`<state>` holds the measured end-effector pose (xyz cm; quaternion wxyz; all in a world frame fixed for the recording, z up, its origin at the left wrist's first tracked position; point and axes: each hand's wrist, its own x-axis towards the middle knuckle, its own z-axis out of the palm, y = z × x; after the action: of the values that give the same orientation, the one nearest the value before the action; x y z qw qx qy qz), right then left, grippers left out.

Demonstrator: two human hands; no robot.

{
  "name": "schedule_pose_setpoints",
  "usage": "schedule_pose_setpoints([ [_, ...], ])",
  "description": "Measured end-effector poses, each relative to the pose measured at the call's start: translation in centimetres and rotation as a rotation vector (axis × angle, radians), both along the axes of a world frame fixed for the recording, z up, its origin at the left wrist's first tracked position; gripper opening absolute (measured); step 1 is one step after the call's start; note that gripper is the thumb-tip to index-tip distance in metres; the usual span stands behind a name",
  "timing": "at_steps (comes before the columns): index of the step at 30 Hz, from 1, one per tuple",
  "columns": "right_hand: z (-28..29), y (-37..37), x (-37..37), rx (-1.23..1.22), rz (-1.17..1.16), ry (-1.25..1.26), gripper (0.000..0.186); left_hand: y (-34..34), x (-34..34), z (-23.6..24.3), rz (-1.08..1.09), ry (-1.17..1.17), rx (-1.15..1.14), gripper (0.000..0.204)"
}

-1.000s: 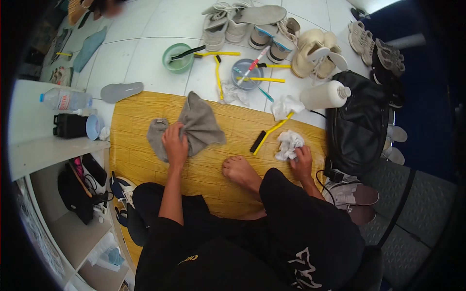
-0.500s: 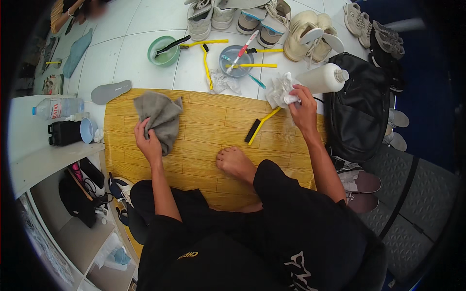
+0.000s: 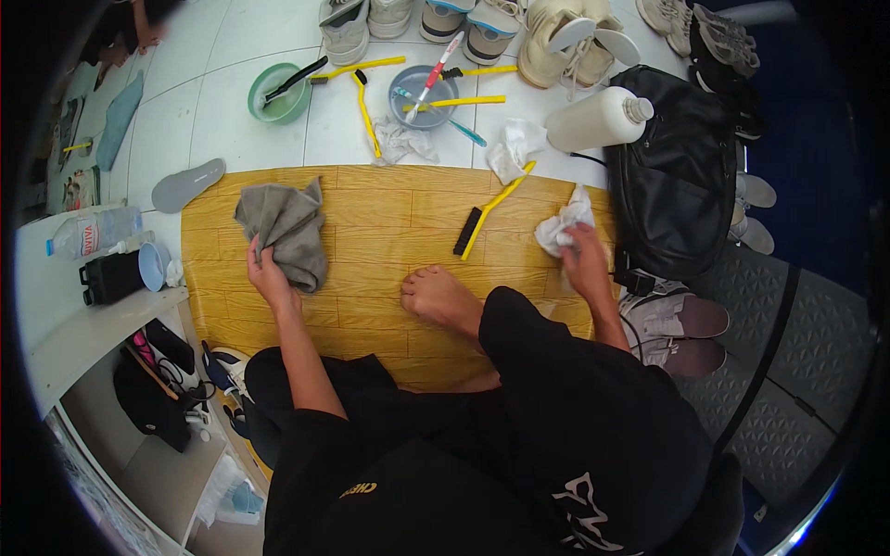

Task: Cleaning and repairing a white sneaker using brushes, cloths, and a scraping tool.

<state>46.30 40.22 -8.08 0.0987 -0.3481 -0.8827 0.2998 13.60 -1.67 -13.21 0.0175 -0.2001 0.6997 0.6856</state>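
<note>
My left hand (image 3: 271,276) grips the lower left edge of a grey cloth (image 3: 283,227), which drapes over the wood-patterned mat. At the mat's right side my right hand (image 3: 586,264) is closed on a crumpled white tissue (image 3: 560,227). Another white tissue (image 3: 513,150) lies at the mat's far edge, beside a white bottle (image 3: 593,122). Between my hands, nearer the right one, rests a yellow brush with black bristles (image 3: 471,230). My bare foot (image 3: 440,295) is on the mat (image 3: 371,213).
Beyond the mat are a green bowl (image 3: 287,109), a grey bowl (image 3: 447,91) with brushes across it, and several shoes (image 3: 547,65). A grey insole (image 3: 187,185) lies far left. A black backpack (image 3: 672,176) stands right; a white shelf (image 3: 102,320) borders the left.
My right hand has drawn nearer to me with a tissue, while another tissue stays by the bottle. My left hand still holds the grey cloth. The whole view has shifted slightly.
</note>
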Motion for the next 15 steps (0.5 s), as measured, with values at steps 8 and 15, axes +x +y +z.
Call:
schedule_pose_setpoints([
  [8, 1.3, -2.8, -0.7, 0.117, 0.067, -0.276, 0.053, 0.9, 0.9, 1.8, -0.265, 0.186, -0.435, 0.042],
  [15, 3.8, -1.4, -3.2, -0.293, -0.169, -0.238, 0.031, 3.7, 2.7, 6.3, -0.187, 0.492, -0.589, 0.027],
])
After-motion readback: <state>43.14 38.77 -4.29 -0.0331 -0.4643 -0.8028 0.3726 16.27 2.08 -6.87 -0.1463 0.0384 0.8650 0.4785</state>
